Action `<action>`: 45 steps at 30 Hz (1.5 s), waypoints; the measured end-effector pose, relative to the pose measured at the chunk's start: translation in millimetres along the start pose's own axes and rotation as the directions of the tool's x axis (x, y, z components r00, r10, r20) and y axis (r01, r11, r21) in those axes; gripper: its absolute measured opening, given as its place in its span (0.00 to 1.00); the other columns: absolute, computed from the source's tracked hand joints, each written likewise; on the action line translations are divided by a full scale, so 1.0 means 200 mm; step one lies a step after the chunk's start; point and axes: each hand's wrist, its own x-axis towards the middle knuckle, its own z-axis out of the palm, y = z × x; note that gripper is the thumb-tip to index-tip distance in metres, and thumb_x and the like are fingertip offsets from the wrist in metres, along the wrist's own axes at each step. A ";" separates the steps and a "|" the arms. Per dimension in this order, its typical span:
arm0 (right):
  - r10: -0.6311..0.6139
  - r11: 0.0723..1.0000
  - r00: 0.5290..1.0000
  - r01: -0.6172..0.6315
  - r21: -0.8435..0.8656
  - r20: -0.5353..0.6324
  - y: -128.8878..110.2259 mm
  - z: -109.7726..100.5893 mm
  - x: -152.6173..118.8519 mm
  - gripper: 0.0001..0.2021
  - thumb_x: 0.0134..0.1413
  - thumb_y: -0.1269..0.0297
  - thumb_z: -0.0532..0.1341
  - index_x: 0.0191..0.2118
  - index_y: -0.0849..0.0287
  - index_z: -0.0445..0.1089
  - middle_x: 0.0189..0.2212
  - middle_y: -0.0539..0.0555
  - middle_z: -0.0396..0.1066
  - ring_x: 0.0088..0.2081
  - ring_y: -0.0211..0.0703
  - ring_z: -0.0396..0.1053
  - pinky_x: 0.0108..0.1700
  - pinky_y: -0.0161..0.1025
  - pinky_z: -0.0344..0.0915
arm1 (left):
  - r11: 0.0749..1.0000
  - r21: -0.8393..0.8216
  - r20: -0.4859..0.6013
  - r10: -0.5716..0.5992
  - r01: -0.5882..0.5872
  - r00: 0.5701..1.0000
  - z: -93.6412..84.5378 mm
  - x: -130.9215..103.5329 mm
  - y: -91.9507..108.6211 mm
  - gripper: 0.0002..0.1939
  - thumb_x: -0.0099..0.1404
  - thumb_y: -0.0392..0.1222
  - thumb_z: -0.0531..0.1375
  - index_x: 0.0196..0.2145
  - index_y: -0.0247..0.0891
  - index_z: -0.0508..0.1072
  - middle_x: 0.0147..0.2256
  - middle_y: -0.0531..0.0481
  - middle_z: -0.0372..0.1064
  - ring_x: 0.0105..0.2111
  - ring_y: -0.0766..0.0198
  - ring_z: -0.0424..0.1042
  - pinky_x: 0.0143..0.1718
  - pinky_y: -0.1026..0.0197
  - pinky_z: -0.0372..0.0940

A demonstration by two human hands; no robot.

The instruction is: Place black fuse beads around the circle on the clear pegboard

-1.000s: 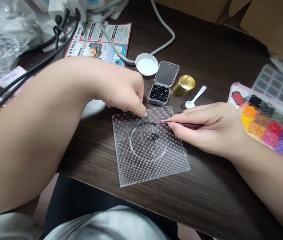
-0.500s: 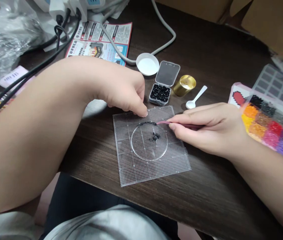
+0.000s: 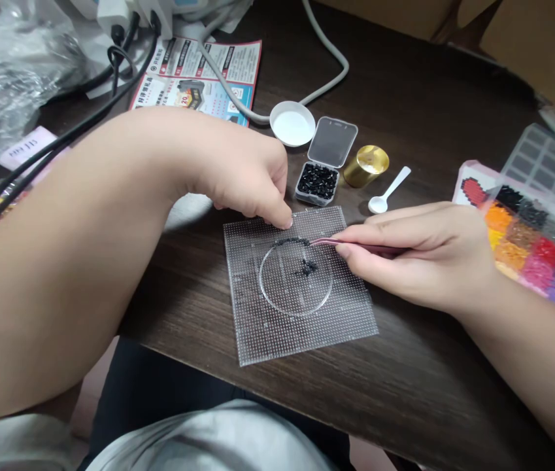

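Note:
A clear square pegboard [image 3: 252, 327] lies near the table's front edge, with a pale circular outline [image 3: 263, 291] on it. Small black beads [image 3: 289, 241] form a row along the top of that circle, and a loose clump of black beads [image 3: 307, 267] lies inside it. My left hand [image 3: 250, 173] is bent over the board's far edge, fingers curled and a fingertip at the edge. Pinched in my right hand [image 3: 419, 255] is a pair of pink tweezers [image 3: 326, 241], its tip at the right end of the bead row. Whether it grips a bead is too small to tell.
Behind the board stand an open box of black beads [image 3: 317, 182], a white dish [image 3: 292, 124], a gold cup [image 3: 366, 166] and a small white spoon [image 3: 389, 191]. Coloured beads in a tray [image 3: 544, 252] lie right. Cables [image 3: 61, 144], a leaflet [image 3: 199, 72] and plastic wrapping [image 3: 17, 72] occupy the left.
The whole view has shifted slightly, so the table things appear a little farther right. The tweezers stay at the right end of the bead row, and the left hand keeps its place at the board's edge.

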 end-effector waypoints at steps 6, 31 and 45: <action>-0.073 0.997 0.997 0.073 -0.009 0.036 -0.02 0.00 0.01 0.12 0.80 0.73 0.76 0.52 0.51 0.99 0.33 0.52 0.91 0.25 0.38 0.80 0.27 0.37 0.73 | 0.995 0.025 0.015 -0.100 0.100 0.995 0.00 0.04 0.00 0.26 0.74 0.65 0.70 0.25 0.47 0.80 0.22 0.50 0.70 0.22 0.59 0.63 0.28 0.48 0.54; -0.110 0.994 0.994 0.110 -0.027 0.024 -0.01 0.00 0.00 0.16 0.78 0.77 0.76 0.52 0.45 0.98 0.30 0.49 0.88 0.23 0.35 0.76 0.24 0.35 0.68 | 0.995 0.034 0.029 -0.099 0.098 0.995 -0.01 0.01 0.02 0.25 0.73 0.66 0.69 0.26 0.47 0.79 0.21 0.51 0.67 0.22 0.59 0.61 0.28 0.48 0.51; -0.067 0.998 0.998 0.067 -0.003 0.001 -0.01 -0.01 0.00 0.15 0.77 0.76 0.77 0.51 0.46 0.99 0.32 0.48 0.91 0.24 0.39 0.81 0.25 0.36 0.73 | 0.997 0.030 0.037 -0.074 0.073 0.997 0.00 0.03 -0.02 0.25 0.71 0.69 0.69 0.27 0.49 0.80 0.23 0.50 0.69 0.23 0.57 0.63 0.28 0.48 0.52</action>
